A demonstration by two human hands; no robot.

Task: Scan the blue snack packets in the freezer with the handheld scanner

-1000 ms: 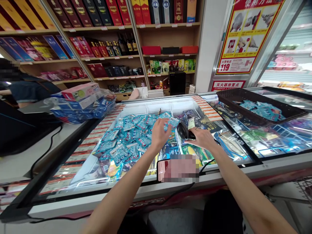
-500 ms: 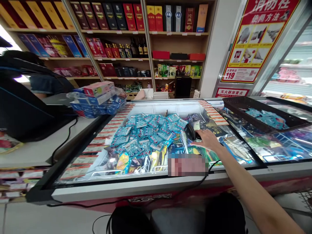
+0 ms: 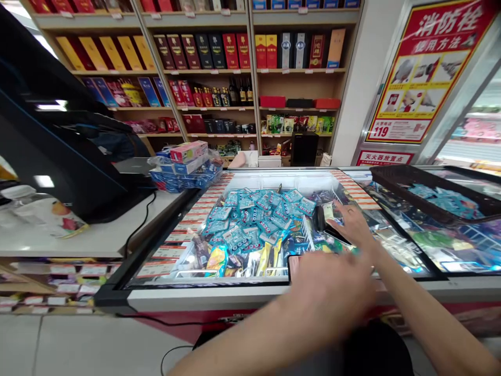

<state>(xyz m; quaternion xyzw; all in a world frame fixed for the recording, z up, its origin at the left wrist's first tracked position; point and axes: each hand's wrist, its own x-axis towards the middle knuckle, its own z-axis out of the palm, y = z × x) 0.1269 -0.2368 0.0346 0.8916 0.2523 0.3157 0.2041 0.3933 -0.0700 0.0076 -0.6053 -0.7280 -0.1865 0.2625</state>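
- Glass-topped freezer [image 3: 219, 302] stretches across the foreground of a shop, its pale front rim nearest.
- Left hand [image 3: 332, 284] is a blur low over that rim; I cannot tell whether its fingers are spread or pressed together.
- Phone [image 3: 293, 267], mostly hidden by the left hand, shows its dark corner at the front of the glass.
- Right hand [image 3: 355, 224] is over the glass, thumb and forefinger spread apart, close beside the scanner; whether they touch it is unclear.
- Scanner [image 3: 319, 218], black, is just left of the right hand's fingertips.
- Packets [image 3: 252, 219], blue, lie in a loose, overlapping pile left of the scanner.
- Tray [image 3: 391, 183], dark, sits farther right on the freezer and holds more blue packets.
- Table [image 3: 102, 237] on the left carries a black terminal [image 3: 78, 167]; wrapped boxes [image 3: 183, 172] are piled near the freezer's left edge.
- Shelves [image 3: 297, 79] at the back hold boxes and bottles; a red poster [image 3: 426, 78] is to their right.
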